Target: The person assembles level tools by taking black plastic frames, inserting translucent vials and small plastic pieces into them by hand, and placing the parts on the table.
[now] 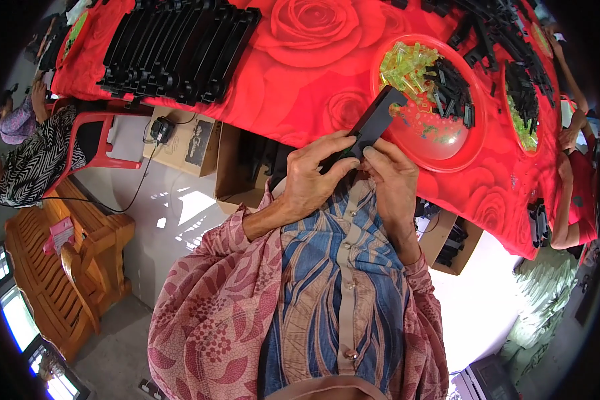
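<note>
My left hand (317,175) is closed round a long flat black plastic part (375,122) with a notch at its far end, held tilted in front of my chest at the table's edge. The thumb and fingers of my right hand (395,179) pinch at the near end of this same part; whether a smaller piece is between them is hidden. Just beyond, a round red tray (463,160) holds a heap of small clear yellow-green pieces (407,67) and a pile of small black pieces (452,93).
Long black parts (180,50) lie in a row at the table's far left, on a red rose-patterned cloth (307,87). Cardboard boxes (240,180) stand under the table. At the left are a red chair (90,127) and a wooden bench (67,267). Other people work at both sides.
</note>
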### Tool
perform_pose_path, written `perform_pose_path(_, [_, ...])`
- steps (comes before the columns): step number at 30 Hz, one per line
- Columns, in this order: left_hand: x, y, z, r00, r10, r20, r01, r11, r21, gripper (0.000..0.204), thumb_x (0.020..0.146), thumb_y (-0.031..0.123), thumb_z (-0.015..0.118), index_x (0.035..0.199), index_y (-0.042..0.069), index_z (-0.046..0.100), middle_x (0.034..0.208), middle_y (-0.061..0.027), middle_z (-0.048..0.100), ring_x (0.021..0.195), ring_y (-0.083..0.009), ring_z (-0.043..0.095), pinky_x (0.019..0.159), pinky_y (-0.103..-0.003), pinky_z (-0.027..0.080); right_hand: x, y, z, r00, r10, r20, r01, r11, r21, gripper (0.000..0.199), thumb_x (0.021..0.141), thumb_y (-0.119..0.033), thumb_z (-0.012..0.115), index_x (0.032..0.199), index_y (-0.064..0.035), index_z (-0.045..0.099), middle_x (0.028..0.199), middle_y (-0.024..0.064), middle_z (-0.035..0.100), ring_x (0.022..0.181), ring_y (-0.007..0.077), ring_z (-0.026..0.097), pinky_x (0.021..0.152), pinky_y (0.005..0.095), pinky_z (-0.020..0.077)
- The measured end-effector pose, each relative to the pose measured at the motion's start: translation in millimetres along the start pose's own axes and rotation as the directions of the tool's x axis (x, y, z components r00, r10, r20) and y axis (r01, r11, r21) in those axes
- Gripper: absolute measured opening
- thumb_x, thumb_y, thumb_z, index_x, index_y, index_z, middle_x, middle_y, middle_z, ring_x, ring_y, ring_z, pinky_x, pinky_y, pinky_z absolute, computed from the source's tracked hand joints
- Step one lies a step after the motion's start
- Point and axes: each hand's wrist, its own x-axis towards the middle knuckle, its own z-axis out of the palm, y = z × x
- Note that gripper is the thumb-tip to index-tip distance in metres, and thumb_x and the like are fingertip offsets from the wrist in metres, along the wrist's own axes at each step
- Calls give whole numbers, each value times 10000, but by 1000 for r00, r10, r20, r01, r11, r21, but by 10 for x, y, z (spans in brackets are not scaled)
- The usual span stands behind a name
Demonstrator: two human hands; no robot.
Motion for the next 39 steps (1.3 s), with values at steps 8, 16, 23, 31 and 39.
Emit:
perform_pose_path(8, [57, 47, -9, 1000, -1, 4, 1, 1000, 31, 304, 784, -6, 731, 1086, -22, 696, 1097, -215, 678, 1019, -264, 672, 872, -332, 531, 9, 27, -7, 1000, 5, -11, -5, 999, 34, 251, 876, -48, 676, 1115, 28, 663, 947, 92, 709, 789, 122, 658, 670, 217, 496])
perform_pose_path(16, [83, -23, 34, 1000, -5, -1, 5, 999, -32, 287, 794, -16, 716, 1080, -31, 694, 1101, -210, 675, 1006, -259, 671, 856, -318, 530, 47, 59, -23, 999, -33, -23, 33, 999, 0, 240, 880, -50, 669, 1106, 32, 662, 930, 83, 701, 776, 119, 650, 679, 222, 502])
perform_pose_path(23, [97, 7, 29, 999, -19, 29, 20, 999, -43, 297, 784, 4, 733, 1078, -8, 695, 1112, -197, 668, 1030, -252, 656, 888, -327, 513, 45, 13, -37, 999, -48, -2, 48, 999, -25, 251, 889, -26, 642, 1131, 37, 643, 933, 78, 675, 811, 132, 645, 712, 246, 523])
perform_pose_path(31, [123, 14, -5, 960, -268, 79, 274, 844, -462, 213, 882, 18, 663, 1089, -33, 666, 1064, -82, 674, 938, -117, 634, 838, -255, 515, 26, -40, 60, 984, -153, 97, 162, 982, -94, 304, 896, 55, 591, 1199, 47, 605, 1038, 96, 651, 883, 129, 631, 742, 252, 530])
perform_pose_path(39, [117, -8, -11, 964, -249, 98, 267, 878, -397, 286, 953, 20, 557, 1236, -20, 574, 1066, -62, 665, 949, -95, 618, 827, -218, 506, 12, -100, 75, 864, -447, 231, 489, 637, -596, 290, 846, 70, 611, 1129, 16, 653, 932, 57, 587, 764, 134, 552, 669, 237, 462])
